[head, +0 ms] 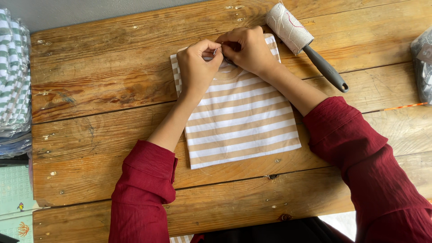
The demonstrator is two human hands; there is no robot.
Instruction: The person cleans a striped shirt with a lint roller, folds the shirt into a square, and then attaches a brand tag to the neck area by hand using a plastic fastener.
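A folded tan-and-white striped shirt (pixel 240 119) lies in the middle of the wooden table (pixel 99 148). Both hands rest on its far end, at the collar. My left hand (pixel 196 65) has its fingers curled and pinches a small metal piece at the neckline. My right hand (pixel 248 49) is closed over the collar right beside it, fingertips touching the same spot. What exactly sits between the fingers is mostly hidden. Dark red sleeves cover both forearms.
A lint roller (pixel 301 40) with a grey handle lies just right of my right hand. A stack of green-and-white striped folded clothes (pixel 13 76) stands at the left edge. A dark plastic-wrapped bundle (pixel 424 63) sits at the right edge.
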